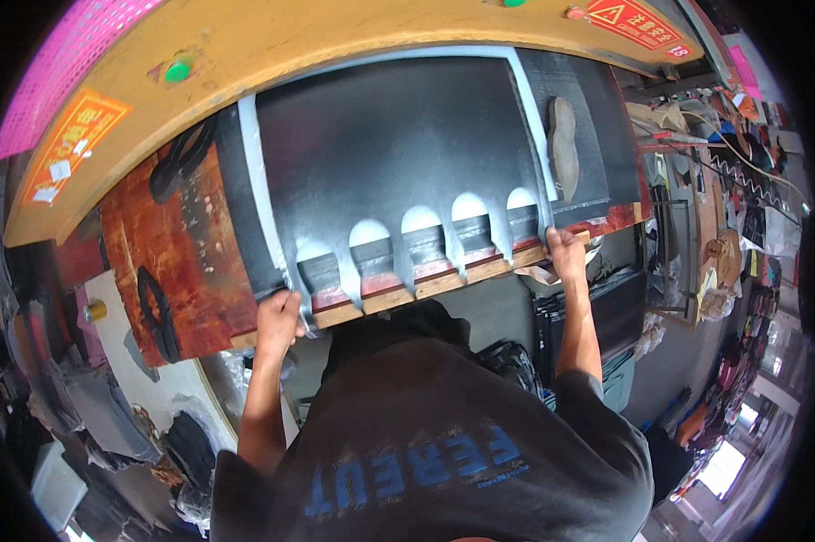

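Beneath the yellow beam (245,56), cut off at the top of view, a dark sheet (398,135) lies on the red-stained bench (204,280), five arched gaps along its near edge. Left hand (279,321) and right hand (566,253) grip its two near corners, fingertips hidden. Two black loops (154,312) lie left, one sole-shaped piece (564,149) right.

The sheet (398,135) lies before me on the tabletop (186,275), my left fingers (285,304) at its near left corner, my right fingers (561,240) at its near right. Two loops (163,346) lie left, a sole-shaped piece (563,149) right, the machine beam (353,45) behind.
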The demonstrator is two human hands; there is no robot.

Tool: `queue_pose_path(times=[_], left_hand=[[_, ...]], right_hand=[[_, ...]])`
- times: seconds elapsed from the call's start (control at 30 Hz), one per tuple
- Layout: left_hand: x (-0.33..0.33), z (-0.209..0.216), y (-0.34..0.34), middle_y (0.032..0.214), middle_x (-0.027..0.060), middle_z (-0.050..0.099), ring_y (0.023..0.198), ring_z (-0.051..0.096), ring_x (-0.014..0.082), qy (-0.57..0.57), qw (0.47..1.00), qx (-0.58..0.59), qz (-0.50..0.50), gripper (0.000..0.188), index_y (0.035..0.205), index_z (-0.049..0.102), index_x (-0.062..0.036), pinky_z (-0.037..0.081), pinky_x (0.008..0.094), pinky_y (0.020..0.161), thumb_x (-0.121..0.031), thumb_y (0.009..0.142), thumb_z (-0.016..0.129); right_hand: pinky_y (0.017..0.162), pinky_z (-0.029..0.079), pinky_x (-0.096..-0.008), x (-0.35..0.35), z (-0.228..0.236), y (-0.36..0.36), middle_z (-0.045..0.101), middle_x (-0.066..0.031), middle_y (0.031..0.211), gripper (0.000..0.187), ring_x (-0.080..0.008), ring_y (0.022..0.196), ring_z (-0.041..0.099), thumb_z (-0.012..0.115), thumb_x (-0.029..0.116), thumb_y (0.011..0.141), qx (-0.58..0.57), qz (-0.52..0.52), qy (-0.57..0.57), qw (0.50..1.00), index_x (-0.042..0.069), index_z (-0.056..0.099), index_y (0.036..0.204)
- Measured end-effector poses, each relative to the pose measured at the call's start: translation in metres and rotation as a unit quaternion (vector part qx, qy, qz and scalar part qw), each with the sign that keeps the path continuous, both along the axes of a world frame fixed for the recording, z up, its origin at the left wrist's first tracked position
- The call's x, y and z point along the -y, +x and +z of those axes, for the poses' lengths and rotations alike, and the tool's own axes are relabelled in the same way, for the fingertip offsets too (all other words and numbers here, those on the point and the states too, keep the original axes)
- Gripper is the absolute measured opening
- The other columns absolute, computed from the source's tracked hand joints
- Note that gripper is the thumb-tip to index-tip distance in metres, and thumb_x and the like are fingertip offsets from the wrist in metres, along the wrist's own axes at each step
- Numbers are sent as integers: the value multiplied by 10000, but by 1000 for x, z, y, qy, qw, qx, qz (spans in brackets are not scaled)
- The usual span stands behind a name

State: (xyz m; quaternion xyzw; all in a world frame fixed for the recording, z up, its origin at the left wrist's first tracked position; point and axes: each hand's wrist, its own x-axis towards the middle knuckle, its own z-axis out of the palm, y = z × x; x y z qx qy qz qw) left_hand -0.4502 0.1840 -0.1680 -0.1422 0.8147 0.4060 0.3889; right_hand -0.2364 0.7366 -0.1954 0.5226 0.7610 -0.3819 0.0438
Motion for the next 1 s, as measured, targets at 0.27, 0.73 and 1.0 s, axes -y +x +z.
queue_pose_path(times=[0.27, 0.73, 1.0], left_hand=[[-7, -10, 4, 599, 20, 623, 423, 531, 88, 37, 991, -60, 117, 307, 1160, 754, 4, 404, 249, 390, -280, 1079, 670], [0, -30, 10, 733, -9, 676, 541, 614, 77, 109, 985, -24, 129, 284, 1045, 767, -42, 483, 251, 477, -306, 1071, 668], [21, -46, 0, 828, 25, 705, 650, 691, 125, 195, 977, 55, 62, 315, 1160, 739, -26, 555, 286, 561, -316, 1080, 643]], right_hand=[[1098, 501, -491, -87, 10, -84, 639, -313, 1390, 813, -451, 1302, 624, 771, 577, 906, -37, 163, 295, 941, 29, 612, 1485], [965, 542, -335, -79, 42, -178, 758, -174, 1209, 867, -200, 1087, 694, 875, 346, 768, -144, 59, 16, 988, -3, 599, 1512], [1010, 543, -388, 212, 86, -273, 734, -180, 1284, 829, -270, 1119, 701, 895, 370, 709, -223, 226, -123, 940, 53, 681, 1445]])
